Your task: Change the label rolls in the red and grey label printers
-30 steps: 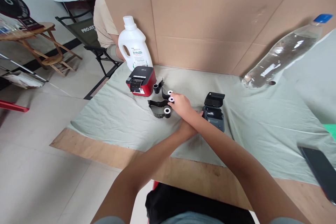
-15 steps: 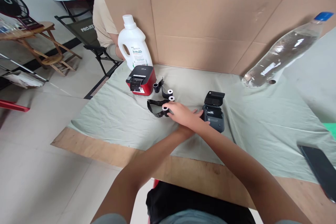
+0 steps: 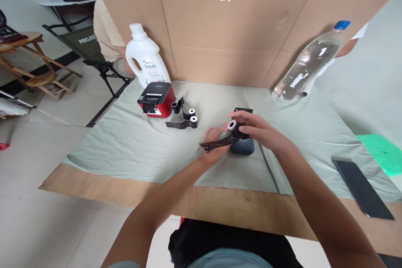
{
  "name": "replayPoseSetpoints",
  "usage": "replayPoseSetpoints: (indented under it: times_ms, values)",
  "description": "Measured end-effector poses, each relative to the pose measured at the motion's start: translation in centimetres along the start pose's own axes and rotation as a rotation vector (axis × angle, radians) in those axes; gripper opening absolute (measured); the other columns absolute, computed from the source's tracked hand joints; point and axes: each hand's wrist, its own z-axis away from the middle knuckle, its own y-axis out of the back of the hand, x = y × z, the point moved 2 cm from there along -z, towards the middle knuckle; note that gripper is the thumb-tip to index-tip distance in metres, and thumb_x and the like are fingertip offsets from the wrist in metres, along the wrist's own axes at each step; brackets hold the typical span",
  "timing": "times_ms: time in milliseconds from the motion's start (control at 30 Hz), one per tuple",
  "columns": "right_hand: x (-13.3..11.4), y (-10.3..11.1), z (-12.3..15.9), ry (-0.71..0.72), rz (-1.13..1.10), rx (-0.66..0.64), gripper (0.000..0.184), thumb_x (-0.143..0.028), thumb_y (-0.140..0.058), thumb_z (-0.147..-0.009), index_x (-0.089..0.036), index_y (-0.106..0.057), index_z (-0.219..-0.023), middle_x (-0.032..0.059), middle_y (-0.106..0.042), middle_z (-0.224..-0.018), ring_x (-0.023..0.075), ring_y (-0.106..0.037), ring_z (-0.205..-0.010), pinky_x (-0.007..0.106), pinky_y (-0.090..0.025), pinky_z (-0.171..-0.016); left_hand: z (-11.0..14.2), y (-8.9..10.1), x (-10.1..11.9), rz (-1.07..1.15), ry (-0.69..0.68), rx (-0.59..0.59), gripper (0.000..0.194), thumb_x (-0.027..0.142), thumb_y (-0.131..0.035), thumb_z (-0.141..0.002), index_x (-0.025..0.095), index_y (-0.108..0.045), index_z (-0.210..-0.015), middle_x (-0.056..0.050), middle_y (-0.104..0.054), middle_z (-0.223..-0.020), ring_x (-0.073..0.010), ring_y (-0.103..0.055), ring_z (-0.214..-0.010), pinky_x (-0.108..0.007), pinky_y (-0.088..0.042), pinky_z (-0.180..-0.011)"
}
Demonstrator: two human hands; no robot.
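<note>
Cloth is covering the worktop; above it, the right hand is grasping a roll. Its black strip is crossing before the left hand, whose grip I cannot tell. Beneath, the dark printer is sitting partly hidden. Farther left, more rolls are lying near the red printer. Far right, a clear bottle is leaning on cardboard; near right, a phone is lying.

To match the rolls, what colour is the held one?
The roll is black, its core white; head view.
</note>
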Motion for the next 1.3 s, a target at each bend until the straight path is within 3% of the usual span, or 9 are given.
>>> replayPoseSetpoints:
  times_ms: [100, 167, 300, 433, 600, 933, 1067, 1167, 1300]
  values:
    - [0.5, 3.6, 3.1, -0.078, 0.113, 0.049, 0.041, -0.042, -0.072, -0.089, -0.028, -0.069, -0.127, 0.0099, -0.074, -0.125, 0.0301, -0.069, -0.119, 0.045, -0.058, -0.098, 0.3, 1.0, 0.9, 0.036, -0.151, 0.172, 0.068, 0.057, -0.059, -0.099, 0.021, -0.043, -0.154, -0.015, -0.069, -0.129, -0.0295, -0.065, -0.116, -0.048, -0.047, -0.103]
    - [1.7, 4.9, 3.9, -0.083, 0.221, 0.111, 0.039, -0.044, -0.075, -0.086, -0.027, -0.071, -0.121, 0.0113, -0.073, -0.129, 0.0309, -0.068, -0.121, 0.047, -0.058, -0.099, 0.8, 0.9, 2.0, -0.012, -0.351, 0.238, 0.055, 0.047, -0.068, -0.094, 0.030, -0.055, -0.146, -0.009, -0.071, -0.118, -0.0257, -0.066, -0.108, -0.044, -0.046, -0.101]
    - [5.2, 5.4, 2.7, 0.018, 0.423, 0.220, 0.033, -0.035, -0.068, -0.088, -0.024, -0.070, -0.120, 0.0110, -0.073, -0.124, 0.0288, -0.069, -0.118, 0.051, -0.054, -0.107, 1.9, -0.4, 3.6, -0.162, -0.595, 0.155, 0.039, 0.026, -0.071, -0.092, 0.044, -0.070, -0.127, 0.001, -0.072, -0.098, -0.0169, -0.063, -0.094, -0.038, -0.038, -0.100]
    - [7.9, 4.7, 0.8, 0.108, 0.611, 0.303, 0.033, -0.022, -0.060, -0.089, -0.022, -0.068, -0.120, 0.0110, -0.073, -0.121, 0.0281, -0.069, -0.114, 0.051, -0.053, -0.107, 2.2, -1.0, 3.3, -0.177, -0.527, 0.028, 0.036, 0.018, -0.069, -0.094, 0.041, -0.073, -0.122, 0.001, -0.069, -0.087, -0.0143, -0.059, -0.086, -0.035, -0.036, -0.089]
    - [8.8, 4.0, -0.4, 0.126, 0.809, 0.270, 0.029, -0.019, -0.055, -0.093, -0.020, -0.068, -0.119, 0.0127, -0.073, -0.123, 0.0317, -0.065, -0.120, 0.053, -0.048, -0.106, 1.6, -0.3, 2.4, -0.164, -0.437, 0.125, 0.029, 0.017, -0.060, -0.098, 0.035, -0.078, -0.113, 0.001, -0.065, -0.077, -0.0130, -0.056, -0.077, -0.034, -0.034, -0.081]
    - [9.0, 2.9, -1.4, -0.065, 1.180, 0.299, 0.016, -0.015, -0.068, -0.085, -0.022, -0.074, -0.098, 0.0129, -0.066, -0.114, 0.0353, -0.054, -0.111, 0.049, -0.047, -0.093, 1.1, -0.5, 2.2, -0.163, -0.397, 0.035, 0.019, 0.026, -0.063, -0.100, 0.030, -0.077, -0.113, 0.001, -0.069, -0.076, -0.0141, -0.059, -0.075, -0.035, -0.034, -0.080]
    - [8.3, 3.8, -0.6, 0.053, 0.973, 0.522, 0.013, -0.028, -0.061, -0.095, -0.022, -0.073, -0.094, 0.0116, -0.067, -0.103, 0.0298, -0.059, -0.100, 0.046, -0.050, -0.094, 1.3, -0.7, 2.2, -0.170, -0.432, -0.001, 0.020, 0.025, -0.064, -0.099, 0.028, -0.076, -0.115, 0.002, -0.066, -0.073, -0.0145, -0.057, -0.075, -0.035, -0.033, -0.078]
    - [8.5, 5.3, -0.4, 0.099, 0.824, 0.776, 0.033, -0.037, -0.054, -0.097, -0.020, -0.068, -0.123, 0.0169, -0.066, -0.123, 0.0308, -0.061, -0.106, 0.049, -0.052, -0.095, 1.5, -1.0, 2.2, -0.186, -0.480, -0.061, 0.023, 0.024, -0.059, -0.100, 0.028, -0.075, -0.116, 0.002, -0.064, -0.073, -0.0140, -0.057, -0.076, -0.035, -0.033, -0.076]
    - [9.5, 6.1, -0.9, 0.020, 0.638, 0.717, 0.047, -0.040, -0.052, -0.094, -0.020, -0.060, -0.136, 0.0159, -0.068, -0.130, 0.0293, -0.065, -0.100, 0.044, -0.056, -0.080, 1.6, -1.2, 2.3, -0.185, -0.594, -0.064, 0.024, 0.021, -0.055, -0.101, 0.026, -0.074, -0.115, 0.002, -0.063, -0.072, -0.0133, -0.056, -0.075, -0.034, -0.034, -0.074]
